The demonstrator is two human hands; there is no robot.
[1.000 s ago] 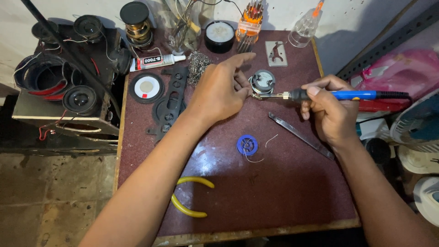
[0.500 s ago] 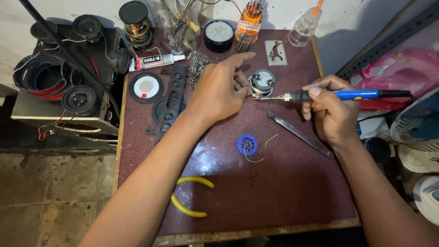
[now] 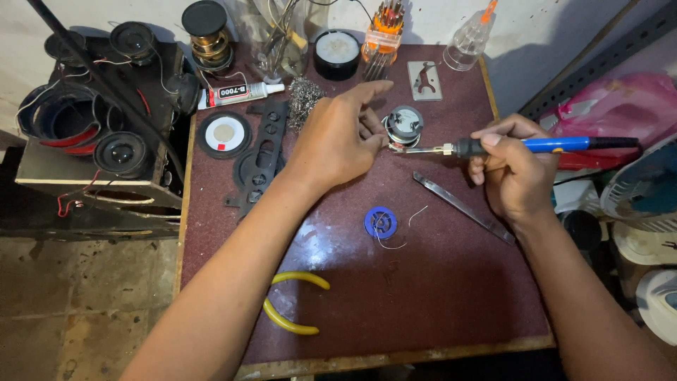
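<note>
dark red worktop (image 3: 423, 296), cluttered; tiled floor (image 3: 84, 303) at left.

Frame centre: left hand (image 3: 338, 141) steadies a small round speaker (image 3: 405, 123); right hand (image 3: 511, 169) grips a blue-handled soldering iron (image 3: 493, 147), tip apparently touching it.

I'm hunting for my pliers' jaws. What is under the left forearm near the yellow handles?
The yellow plier handles curve out from beneath the left forearm on the maroon tabletop. The jaws are covered by the arm.
</note>
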